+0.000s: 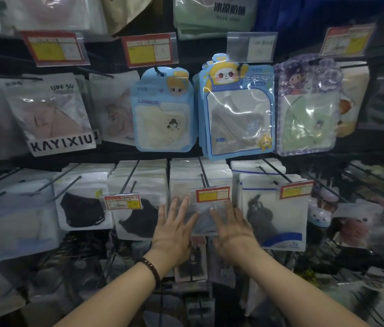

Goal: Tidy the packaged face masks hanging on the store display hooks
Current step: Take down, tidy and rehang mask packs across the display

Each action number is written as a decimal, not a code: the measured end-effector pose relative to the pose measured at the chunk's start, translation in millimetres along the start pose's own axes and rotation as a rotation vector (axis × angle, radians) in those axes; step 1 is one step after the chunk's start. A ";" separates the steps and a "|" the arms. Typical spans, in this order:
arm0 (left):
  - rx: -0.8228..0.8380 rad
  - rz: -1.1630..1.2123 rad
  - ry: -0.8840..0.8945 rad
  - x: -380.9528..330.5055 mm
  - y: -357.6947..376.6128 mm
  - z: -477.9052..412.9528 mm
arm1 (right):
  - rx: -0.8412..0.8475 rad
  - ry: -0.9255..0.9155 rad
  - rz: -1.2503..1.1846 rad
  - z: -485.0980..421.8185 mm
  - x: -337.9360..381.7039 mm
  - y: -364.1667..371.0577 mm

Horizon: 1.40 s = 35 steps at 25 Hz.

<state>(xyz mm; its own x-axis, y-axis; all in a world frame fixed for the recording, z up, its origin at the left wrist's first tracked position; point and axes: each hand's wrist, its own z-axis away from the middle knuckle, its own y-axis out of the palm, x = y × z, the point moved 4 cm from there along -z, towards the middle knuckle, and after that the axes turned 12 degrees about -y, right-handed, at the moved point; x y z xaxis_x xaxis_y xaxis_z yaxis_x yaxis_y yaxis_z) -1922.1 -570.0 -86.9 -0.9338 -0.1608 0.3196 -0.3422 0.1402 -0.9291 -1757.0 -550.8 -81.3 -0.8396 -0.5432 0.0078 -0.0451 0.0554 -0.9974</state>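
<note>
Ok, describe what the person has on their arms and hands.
Both forearms are bare, with no sleeves in view. The left hand has a dark beaded bracelet at the wrist. The right hand wears nothing visible: no gloves or watch, and no rings that I can make out.

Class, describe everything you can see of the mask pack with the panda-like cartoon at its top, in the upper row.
The panda pack is a glossy blue plastic pouch with a yellow-hooded cartoon face at the top and a small yellow star figure at the lower right. A clear window shows a folded grey mask. It hangs slightly tilted from a black hook, in front of identical packs, between a pale blue pack and a purple one. Neither hand touches it.
</note>
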 end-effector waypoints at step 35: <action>-0.179 0.471 0.093 -160.1 -46.6 13.2 | -0.216 0.045 -0.234 106.1 -160.0 7.4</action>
<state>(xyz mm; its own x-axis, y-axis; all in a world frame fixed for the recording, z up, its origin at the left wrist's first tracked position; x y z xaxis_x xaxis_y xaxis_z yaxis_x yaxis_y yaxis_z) -1755.3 -563.7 -97.2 -0.9935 0.0468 -0.1036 0.1134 0.3431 -0.9324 -1565.5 -552.3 -97.4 -0.8157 -0.5248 0.2432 -0.3496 0.1124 -0.9301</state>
